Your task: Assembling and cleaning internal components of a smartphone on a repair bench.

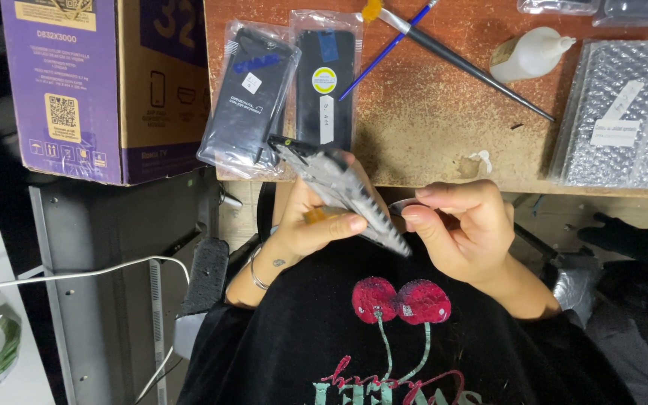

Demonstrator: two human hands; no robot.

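Left hand point(316, 225) is closed around a flat dark phone-sized panel point(339, 187), thumb across its lower face, fingers behind; something small and orange shows under the thumb, can't tell what. The panel is tilted, one short end up near the desk edge, the other down toward the lap, held over the gap btwn body and desk, not resting on anything.

Right hand point(455, 232) is curled nearly shut, thumb and forefinger pinched on a thin clear strip or film tab point(401, 204) just beside the panel's lower edge. Whether the strip is attached to the panel can't be told.

To do this well, in my judgement: keep the left grip on the edges, not the face, so no prints or flex; hold the pinch low and close to the surface; steady both wrists against the body.

Outward: the worn reddish-brown wooden desk point(429, 127) is just above the hands. On its near edge, w/ corners overhanging, lie two dark phone screens in clear plastic bags point(279, 90), side by side and touching. Further back, a long thin black-handled brush point(466, 64) crosses a blue pen point(384, 52). Right of them, a small white squeeze bottle point(530, 56) on its side, then silver bubble-wrap packets w/ white labels point(624, 112). Far left, a purple and brown cardboard box point(99, 82) beside the desk. A white cable point(76, 274) runs below it.
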